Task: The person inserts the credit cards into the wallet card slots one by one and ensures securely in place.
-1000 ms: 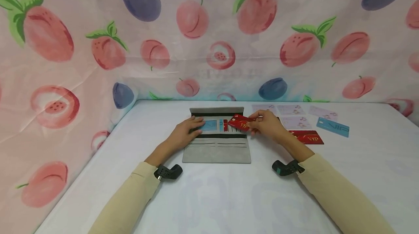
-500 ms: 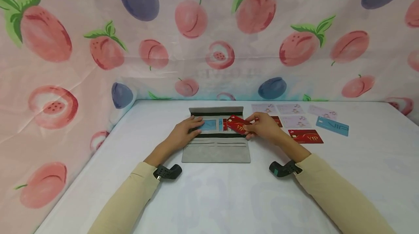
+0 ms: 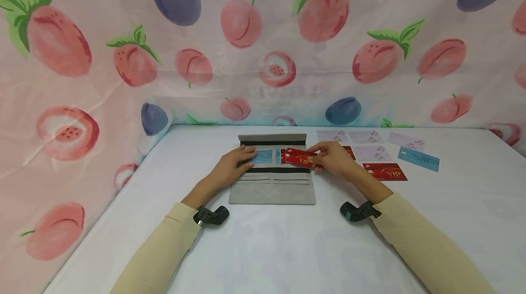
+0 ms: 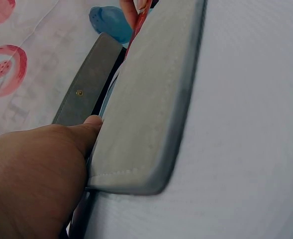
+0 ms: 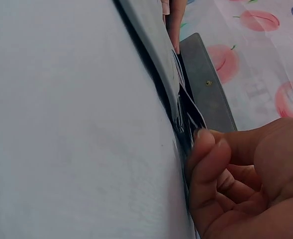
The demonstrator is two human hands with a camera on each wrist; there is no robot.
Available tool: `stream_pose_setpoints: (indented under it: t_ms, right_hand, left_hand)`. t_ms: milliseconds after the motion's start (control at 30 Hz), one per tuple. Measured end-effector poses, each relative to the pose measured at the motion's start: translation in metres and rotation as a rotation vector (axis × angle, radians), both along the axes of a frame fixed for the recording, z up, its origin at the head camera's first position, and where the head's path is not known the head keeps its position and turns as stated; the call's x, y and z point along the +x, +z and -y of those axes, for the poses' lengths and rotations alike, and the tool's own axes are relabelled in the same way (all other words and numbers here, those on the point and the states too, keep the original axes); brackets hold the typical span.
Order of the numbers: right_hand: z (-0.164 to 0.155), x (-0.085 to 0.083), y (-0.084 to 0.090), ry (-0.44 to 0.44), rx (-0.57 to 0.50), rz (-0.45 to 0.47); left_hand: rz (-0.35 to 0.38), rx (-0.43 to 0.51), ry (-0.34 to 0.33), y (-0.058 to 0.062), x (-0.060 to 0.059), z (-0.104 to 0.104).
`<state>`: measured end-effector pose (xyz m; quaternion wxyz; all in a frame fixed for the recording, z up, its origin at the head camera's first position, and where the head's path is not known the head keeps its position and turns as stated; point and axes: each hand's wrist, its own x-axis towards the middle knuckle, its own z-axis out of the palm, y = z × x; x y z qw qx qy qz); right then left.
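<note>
A grey wallet [image 3: 271,196] lies unfolded on the table. My left hand [image 3: 228,166] rests on its left side, fingers extended across the upper section near a blue card [image 3: 263,157] in a pocket. In the left wrist view, the thumb of that hand [image 4: 37,174] lies along the wallet's edge. A red VIP card [image 3: 298,157] lies nearly level over the right part of the card section. Its right end is pinched by my right hand [image 3: 334,157]. Seen from the right wrist, the curled fingers of this hand [image 5: 265,184] hold the card's edge; its face is hidden there.
Right of the wallet lie another red VIP card [image 3: 385,172], a blue card [image 3: 418,159] and several pale pink cards [image 3: 371,153]. Part of a further red card [image 3: 349,151] shows behind my right hand. A fruit-patterned cloth [image 3: 246,75] hangs behind the white table [image 3: 271,248].
The red VIP card in my right hand has shifted slightly left and turned from a slant to nearly level with the wallet's pockets. My left hand has stayed in place.
</note>
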<state>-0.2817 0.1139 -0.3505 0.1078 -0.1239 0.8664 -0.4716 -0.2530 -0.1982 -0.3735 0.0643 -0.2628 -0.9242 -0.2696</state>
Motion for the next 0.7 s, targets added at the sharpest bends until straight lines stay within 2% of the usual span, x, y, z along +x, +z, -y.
stream_pose_setpoints:
  t_ms: [400, 567, 700]
  right_hand:
    - [0.002, -0.006, 0.004, 0.068, 0.236, -0.154]
    - [0.005, -0.013, 0.008, 0.086, 0.292, -0.163]
    - [0.003, -0.015, 0.011, 0.096, 0.273, -0.124]
  left_hand:
    - [0.005, 0.017, -0.004, -0.001, 0.0, 0.0]
    - [0.005, 0.018, -0.005, -0.001, 0.001, 0.0]
    - [-0.001, 0.014, 0.0, 0.0, 0.0, 0.0]
